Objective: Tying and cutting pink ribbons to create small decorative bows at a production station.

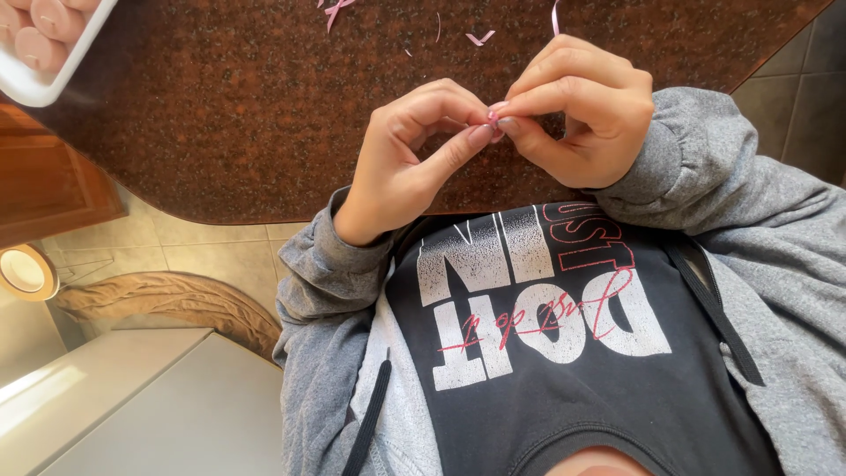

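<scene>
Granite, speckled brown and rust, makes up the table that fills the upper part of the head view, its rounded edge curving above a floor of pale beige tiles. Both hands meet over this dark surface, close to the person's chest. The left hand curls with thumb and forefinger pinched narrow, and the right hand is bunched the same way; their fingertips touch, and between them sits a tiny piece of pink ribbon, mostly hidden by the fingers, so its shape cannot be told. Farther out on the table lie small pink ribbon scraps, apart from one another, and a thin pink strand runs up from behind the right hand. At the far left corner a white tray holds pink round candles, partly cut off by the frame. Below the table edge, a brown wooden cabinet stands at the left, a tan rounded cushion lies on the tiles, and a pale grey flat surface catches light in the lower corner. Grey hoodie sleeves cover both wrists.
</scene>
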